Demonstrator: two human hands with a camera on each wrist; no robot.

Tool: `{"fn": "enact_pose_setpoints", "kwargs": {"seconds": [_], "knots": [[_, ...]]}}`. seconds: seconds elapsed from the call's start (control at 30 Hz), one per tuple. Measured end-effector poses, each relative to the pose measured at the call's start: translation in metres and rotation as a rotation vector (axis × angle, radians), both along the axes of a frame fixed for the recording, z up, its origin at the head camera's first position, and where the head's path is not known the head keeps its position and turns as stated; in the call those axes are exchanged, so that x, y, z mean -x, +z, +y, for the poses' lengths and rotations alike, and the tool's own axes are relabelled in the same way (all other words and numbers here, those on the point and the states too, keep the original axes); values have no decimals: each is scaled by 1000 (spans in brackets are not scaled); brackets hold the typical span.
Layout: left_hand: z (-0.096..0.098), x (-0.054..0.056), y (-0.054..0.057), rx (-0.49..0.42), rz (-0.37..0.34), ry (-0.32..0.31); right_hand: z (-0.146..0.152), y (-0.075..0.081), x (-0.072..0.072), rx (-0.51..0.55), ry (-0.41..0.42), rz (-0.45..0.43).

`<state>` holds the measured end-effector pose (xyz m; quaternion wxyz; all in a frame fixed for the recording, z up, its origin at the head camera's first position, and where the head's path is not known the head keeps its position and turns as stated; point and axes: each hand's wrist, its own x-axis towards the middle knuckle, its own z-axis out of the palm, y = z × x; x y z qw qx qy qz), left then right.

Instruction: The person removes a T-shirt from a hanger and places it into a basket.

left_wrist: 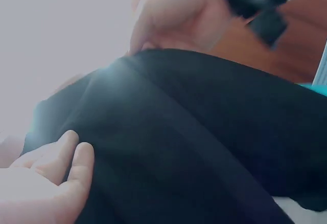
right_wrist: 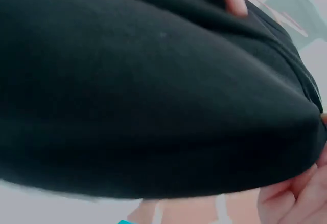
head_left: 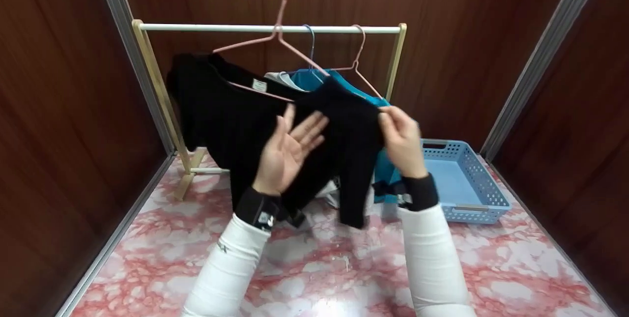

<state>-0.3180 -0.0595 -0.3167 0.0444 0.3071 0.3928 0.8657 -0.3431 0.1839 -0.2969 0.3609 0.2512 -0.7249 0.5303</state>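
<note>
A black long-sleeved top (head_left: 245, 125) hangs on a pink hanger (head_left: 280, 17), whose left arm goes into the neckline near a white label (head_left: 259, 85). My right hand (head_left: 404, 142) pinches the top at its right shoulder, and a sleeve drops below. In the right wrist view the right-hand fingers (right_wrist: 291, 198) grip the cloth's edge. My left hand (head_left: 287, 155) is held palm up before the top's front, fingers extended and holding nothing. Its fingertips (left_wrist: 82, 155) lie right at the black cloth in the left wrist view.
Behind stands a garment rack with a white rail (head_left: 196, 27) and wooden legs. A blue garment (head_left: 307, 80) and others hang there on a blue hanger (head_left: 312, 44) and a second pink hanger (head_left: 361, 54). A light-blue basket (head_left: 484, 179) sits at the right on the marbled surface (head_left: 314, 268).
</note>
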Motion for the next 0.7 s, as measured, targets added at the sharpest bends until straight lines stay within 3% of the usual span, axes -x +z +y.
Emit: {"fn": "enact_pose_setpoints", "kwargs": {"seconds": [0.1,0.2,0.43,0.57,0.63,0.7], "knots": [[8,-17,-9,28,49,-48,16,-3,-11,71,26,-13],[11,-29,-25,66,44,-59,26,-17,-14,111,49,-54],[5,-39,-76,203,-107,-9,35,-78,-7,102,36,-215],[-3,-38,-93,376,-188,112,35,-107,-6,96,70,-328],[-7,-35,-98,516,-150,232,35,-117,-5,122,96,-381],[-14,-32,-101,650,-49,401,36,-123,-5,167,123,-421]]}}
